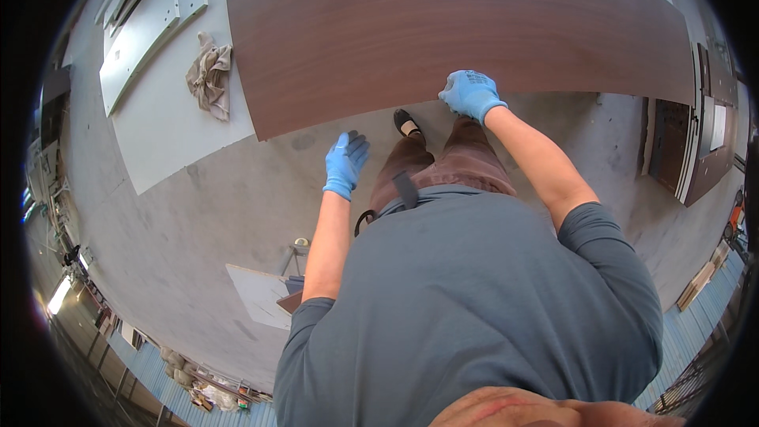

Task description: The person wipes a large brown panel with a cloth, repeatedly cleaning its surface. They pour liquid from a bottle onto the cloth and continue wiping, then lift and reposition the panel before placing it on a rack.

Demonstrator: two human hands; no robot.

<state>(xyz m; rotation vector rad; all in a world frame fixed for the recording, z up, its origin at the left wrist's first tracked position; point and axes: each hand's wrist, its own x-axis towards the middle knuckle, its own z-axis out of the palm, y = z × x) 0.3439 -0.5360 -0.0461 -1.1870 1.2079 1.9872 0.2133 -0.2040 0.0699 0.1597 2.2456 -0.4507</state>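
A large dark brown wood-grain panel (466,24) lies flat across the far side in front of me. My right hand (472,95), in a light blue glove, is at the panel's near edge with its fingers curled closed. What those fingers hold, if anything, is hidden. My left hand (346,161), gloved the same way, hangs over the grey floor short of the panel. Its fingers are stretched out and nothing is in it. Nearest to it on the far left are a pale board (170,146) and a crumpled beige cloth (210,77) lying on that board.
White curved pieces (142,39) lie at the far left. Brown cabinet-like panels (696,130) stand at the right. Beside my left forearm, a light board (259,294) sits low behind me. My shoe (407,122) shows on the floor near the panel's edge.
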